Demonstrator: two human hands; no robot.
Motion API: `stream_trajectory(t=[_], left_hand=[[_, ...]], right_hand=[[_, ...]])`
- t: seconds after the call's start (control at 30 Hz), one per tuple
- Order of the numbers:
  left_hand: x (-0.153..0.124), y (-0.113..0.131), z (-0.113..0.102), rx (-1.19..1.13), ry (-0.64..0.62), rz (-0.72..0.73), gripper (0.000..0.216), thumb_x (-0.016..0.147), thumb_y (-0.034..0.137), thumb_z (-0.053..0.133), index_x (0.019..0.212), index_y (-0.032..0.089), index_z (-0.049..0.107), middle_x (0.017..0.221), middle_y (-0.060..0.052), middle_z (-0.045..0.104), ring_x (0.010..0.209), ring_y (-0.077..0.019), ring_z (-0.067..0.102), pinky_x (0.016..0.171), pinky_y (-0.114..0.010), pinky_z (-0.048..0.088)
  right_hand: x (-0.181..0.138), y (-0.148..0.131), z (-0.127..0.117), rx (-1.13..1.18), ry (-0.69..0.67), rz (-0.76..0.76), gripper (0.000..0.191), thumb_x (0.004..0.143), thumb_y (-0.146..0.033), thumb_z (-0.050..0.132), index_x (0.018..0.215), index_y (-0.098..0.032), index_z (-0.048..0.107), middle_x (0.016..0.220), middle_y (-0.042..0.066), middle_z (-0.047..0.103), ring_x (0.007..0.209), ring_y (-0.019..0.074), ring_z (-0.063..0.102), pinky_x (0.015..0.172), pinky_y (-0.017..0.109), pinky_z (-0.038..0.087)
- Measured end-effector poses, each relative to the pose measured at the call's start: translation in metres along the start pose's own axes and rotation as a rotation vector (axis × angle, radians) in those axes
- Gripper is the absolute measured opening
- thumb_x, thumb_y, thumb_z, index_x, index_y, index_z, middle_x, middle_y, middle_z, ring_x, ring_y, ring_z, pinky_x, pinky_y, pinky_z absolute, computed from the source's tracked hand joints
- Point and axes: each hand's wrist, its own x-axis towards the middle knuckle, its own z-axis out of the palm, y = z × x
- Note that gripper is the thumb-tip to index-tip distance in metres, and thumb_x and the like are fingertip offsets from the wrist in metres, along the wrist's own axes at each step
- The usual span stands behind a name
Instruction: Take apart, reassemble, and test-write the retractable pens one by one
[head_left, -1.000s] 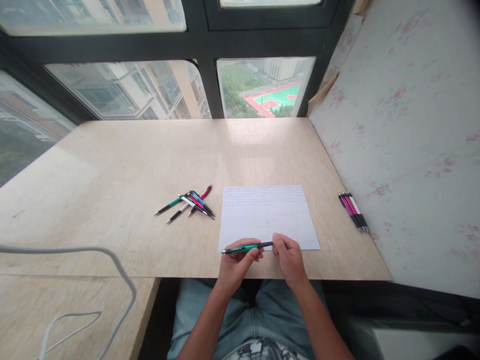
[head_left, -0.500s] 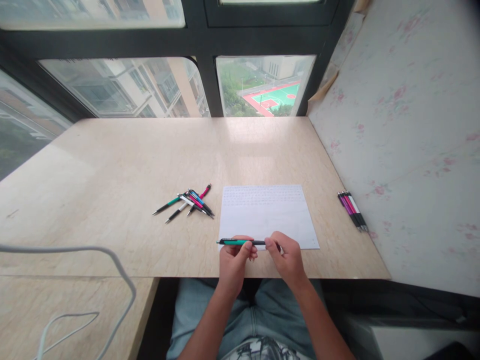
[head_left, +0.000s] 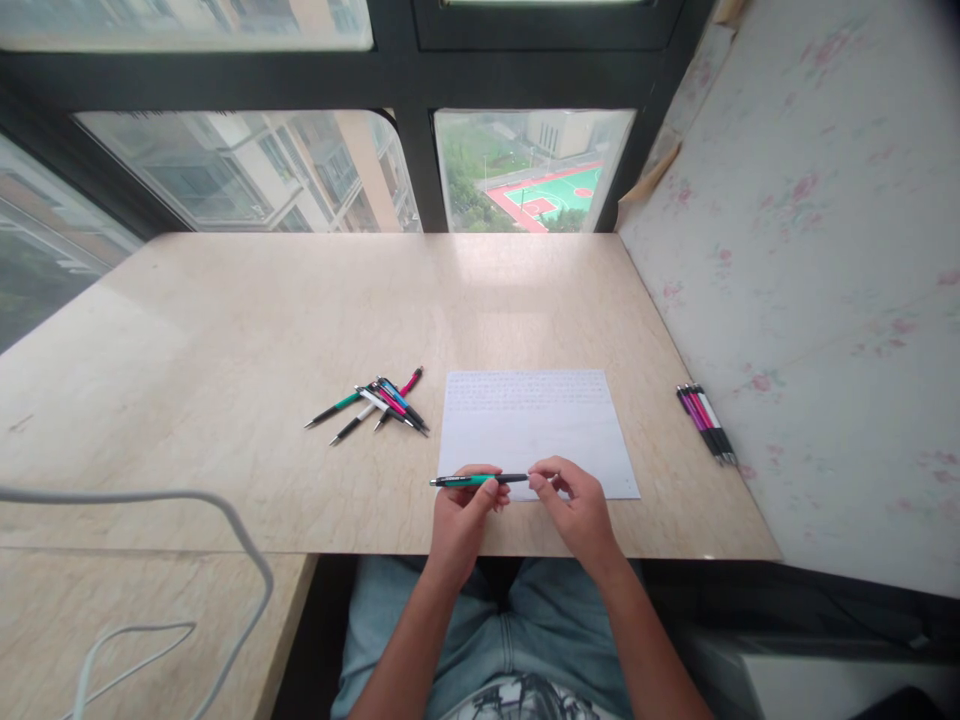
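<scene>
A green ballpoint pen [head_left: 480, 481] with a black grip lies level over the near edge of the paper. My left hand [head_left: 461, 520] is closed around its green barrel, thumb on top. At the pen's right end, the thumb and fingertips of my right hand [head_left: 574, 505] pinch at the tip; the fingers partly hide the tip, and I cannot tell whether it is loose. Under both hands is a white sheet of paper [head_left: 525, 435] with lines of handwriting across its top.
Left of the paper lies a loose pile of several pens [head_left: 386, 405]. Several more pens [head_left: 705, 424] sit side by side near the papered wall [head_left: 847, 330] on the right. A grey cable [head_left: 225, 515] loops over the front left. Windows border the desk's back edge.
The pen and my left hand have shifted slightly left. My right fingertips now sit more at the pen's very end, showing more of the black grip.
</scene>
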Motion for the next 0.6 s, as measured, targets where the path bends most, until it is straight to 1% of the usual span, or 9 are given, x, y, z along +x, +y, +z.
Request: stream_trajectory(t=[0.03, 0.07, 0.13, 0.17, 0.23, 0.3, 0.4, 0.5, 0.6], left_hand=[[0.0, 0.0, 0.0, -0.01, -0.003, 0.001, 0.02, 0.077, 0.029, 0.074, 0.091, 0.015, 0.069, 0.07, -0.004, 0.071, 0.063, -0.0122, 0.062, 0.062, -0.023, 0.047], [0.0, 0.0, -0.001, -0.019, -0.007, 0.002, 0.02, 0.077, 0.028, 0.074, 0.092, 0.015, 0.069, 0.07, -0.004, 0.071, 0.064, -0.0121, 0.062, 0.063, -0.023, 0.047], [0.0, 0.0, -0.001, -0.021, -0.015, 0.0, 0.02, 0.078, 0.028, 0.074, 0.092, 0.015, 0.069, 0.07, -0.004, 0.071, 0.064, -0.0121, 0.062, 0.063, -0.023, 0.047], [0.0, 0.0, -0.001, -0.016, -0.019, -0.001, 0.019, 0.078, 0.027, 0.074, 0.092, 0.015, 0.069, 0.07, -0.004, 0.071, 0.064, -0.012, 0.062, 0.063, -0.023, 0.047], [0.0, 0.0, -0.001, -0.005, -0.029, -0.003, 0.019, 0.078, 0.026, 0.073, 0.092, 0.015, 0.069, 0.071, -0.005, 0.072, 0.064, -0.0118, 0.062, 0.064, -0.023, 0.047], [-0.001, 0.0, -0.001, -0.024, -0.033, -0.006, 0.018, 0.079, 0.026, 0.073, 0.092, 0.015, 0.069, 0.071, -0.005, 0.071, 0.064, -0.0115, 0.061, 0.064, -0.023, 0.047], [0.0, 0.001, -0.002, -0.132, -0.02, -0.015, 0.017, 0.08, 0.026, 0.072, 0.093, 0.015, 0.069, 0.071, -0.004, 0.071, 0.065, -0.0104, 0.062, 0.063, -0.021, 0.046], [0.003, 0.002, -0.004, -0.262, 0.003, -0.032, 0.018, 0.08, 0.027, 0.072, 0.094, 0.015, 0.07, 0.075, -0.005, 0.071, 0.067, -0.0104, 0.063, 0.063, -0.019, 0.046], [0.004, 0.004, -0.005, -0.333, 0.008, -0.045, 0.02, 0.08, 0.029, 0.071, 0.094, 0.014, 0.071, 0.076, -0.007, 0.071, 0.068, -0.011, 0.064, 0.063, -0.02, 0.047]], right_hand=[[0.0, 0.0, 0.0, 0.029, -0.006, -0.001, 0.012, 0.089, -0.029, 0.058, 0.084, -0.02, 0.064, 0.081, 0.003, 0.066, 0.076, 0.0172, 0.061, 0.064, 0.026, 0.047], [0.0, 0.0, 0.0, 0.058, -0.007, 0.007, 0.01, 0.087, -0.029, 0.06, 0.091, -0.021, 0.064, 0.087, 0.004, 0.066, 0.08, 0.018, 0.062, 0.065, 0.026, 0.048], [0.0, 0.001, 0.001, 0.1, -0.002, 0.05, 0.016, 0.087, -0.03, 0.06, 0.1, -0.021, 0.062, 0.089, 0.004, 0.067, 0.081, 0.0183, 0.062, 0.063, 0.026, 0.049], [0.0, 0.001, 0.002, 0.106, -0.003, 0.075, 0.016, 0.088, -0.031, 0.059, 0.099, -0.021, 0.062, 0.085, 0.004, 0.066, 0.078, 0.0178, 0.062, 0.062, 0.026, 0.049], [0.0, 0.001, 0.003, 0.09, -0.017, 0.106, 0.016, 0.091, -0.034, 0.056, 0.09, -0.02, 0.064, 0.076, 0.002, 0.065, 0.069, 0.0165, 0.061, 0.061, 0.026, 0.048], [0.0, 0.001, 0.004, 0.062, -0.015, 0.103, 0.019, 0.09, -0.034, 0.056, 0.081, -0.02, 0.065, 0.072, 0.002, 0.065, 0.067, 0.0161, 0.06, 0.061, 0.027, 0.048], [-0.001, 0.002, 0.0, 0.026, 0.055, 0.076, 0.015, 0.087, -0.034, 0.061, 0.085, -0.021, 0.067, 0.081, 0.003, 0.068, 0.074, 0.0177, 0.062, 0.065, 0.027, 0.05], [0.004, 0.006, -0.006, -0.072, 0.117, 0.041, 0.013, 0.088, -0.031, 0.06, 0.088, -0.021, 0.067, 0.086, 0.004, 0.069, 0.078, 0.0182, 0.063, 0.067, 0.028, 0.051], [0.021, 0.012, -0.008, -0.246, 0.081, -0.032, 0.014, 0.089, -0.025, 0.054, 0.089, -0.021, 0.067, 0.087, 0.005, 0.069, 0.074, 0.0175, 0.063, 0.067, 0.028, 0.05]])
